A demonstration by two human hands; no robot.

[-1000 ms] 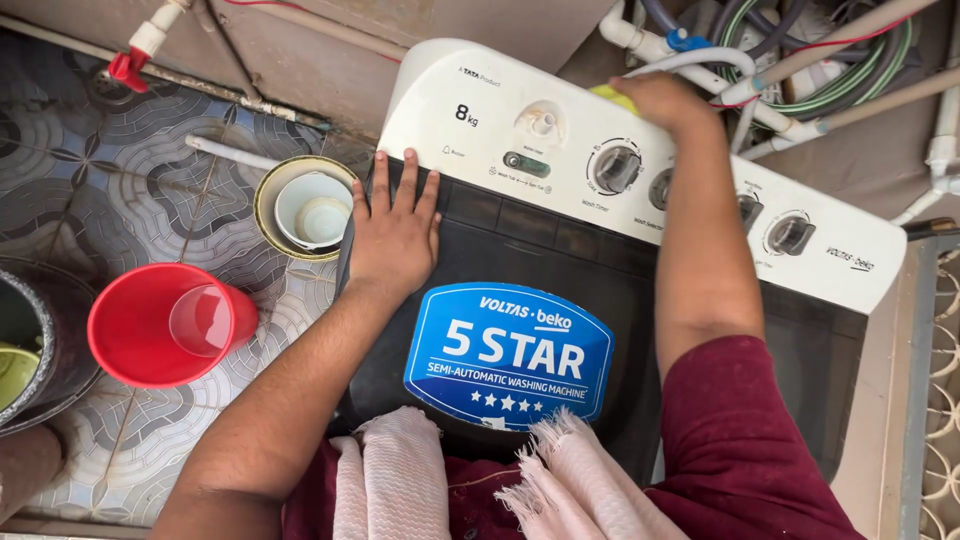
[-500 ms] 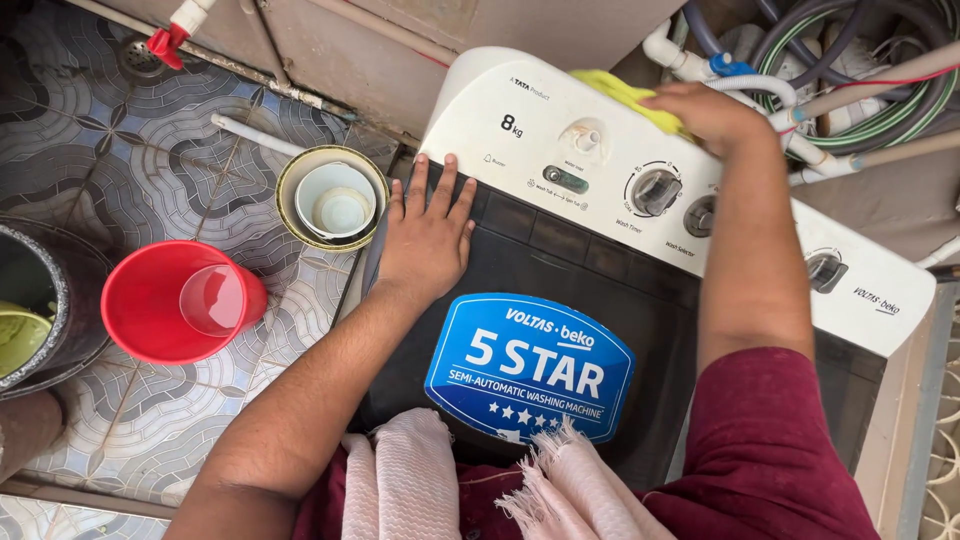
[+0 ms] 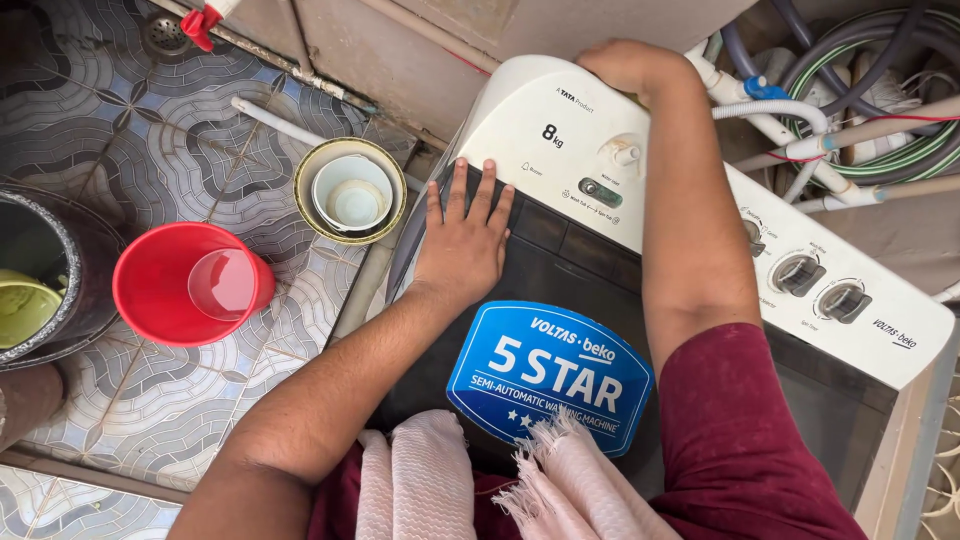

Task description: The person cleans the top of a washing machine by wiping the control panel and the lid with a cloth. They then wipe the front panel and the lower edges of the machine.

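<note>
Dark washer lid (image 3: pixel 560 270) under left hand (image 3: pixel 462 240), palm flat, fingers spread; right hand (image 3: pixel 625 65) curled over white control panel (image 3: pixel 560 130) rear edge, grip unclear; red bucket (image 3: pixel 165 290) on tiled floor (image 3: pixel 120 150).

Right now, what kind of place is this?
Probably a home wash area or utility corner: a top-load washing machine under both hands, hoses and pipes behind it, and a red bucket on the patterned tile floor.

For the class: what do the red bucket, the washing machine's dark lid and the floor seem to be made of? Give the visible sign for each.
Red bucket: probably plastic, with an even colour and a smooth, thin rim.
Dark lid: likely tinted plastic, glossy, under the left hand.
Floor: apparently glazed tile, with a repeating pattern and grout lines.
</note>
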